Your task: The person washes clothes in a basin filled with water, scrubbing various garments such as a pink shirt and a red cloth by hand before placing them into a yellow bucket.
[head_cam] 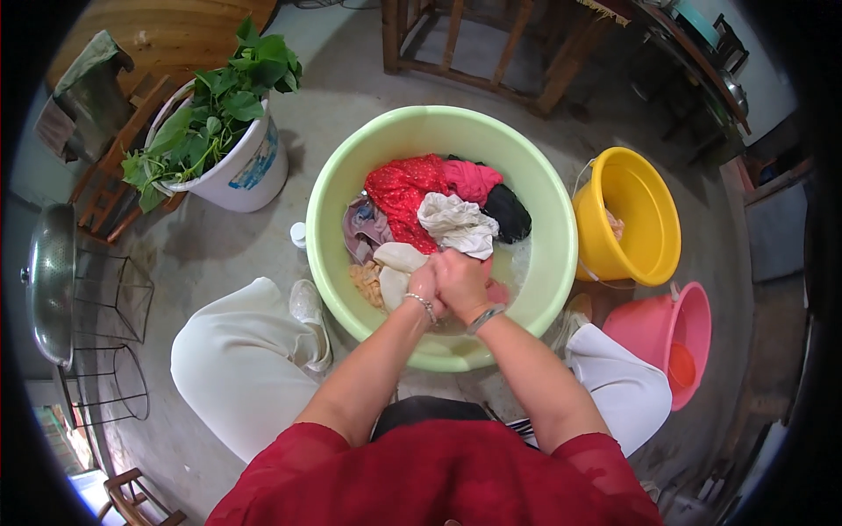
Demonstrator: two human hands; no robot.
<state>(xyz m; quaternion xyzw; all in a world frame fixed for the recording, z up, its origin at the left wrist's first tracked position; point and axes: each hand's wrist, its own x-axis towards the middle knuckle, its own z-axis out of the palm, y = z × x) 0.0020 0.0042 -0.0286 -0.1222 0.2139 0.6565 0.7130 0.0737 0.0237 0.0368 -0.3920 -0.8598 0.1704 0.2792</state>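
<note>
Pressed together low over a pale green plastic basin are my left hand and my right hand, with fingers curled. A cream cloth comes out beside my left hand, which is closed on it. What lies between the palms is hidden, so I cannot tell what my right hand holds. Just beyond the hands is a crumpled white cloth. Around it in the basin lie a red patterned garment, a pink cloth, a black cloth, a mauve garment and a peach cloth. Cloudy water shows on the right.
A yellow bucket and a tipped pink bucket stand right of the basin. Left are a small white bottle and a white bucket of leafy greens. A wooden frame stands beyond. My knees flank the basin.
</note>
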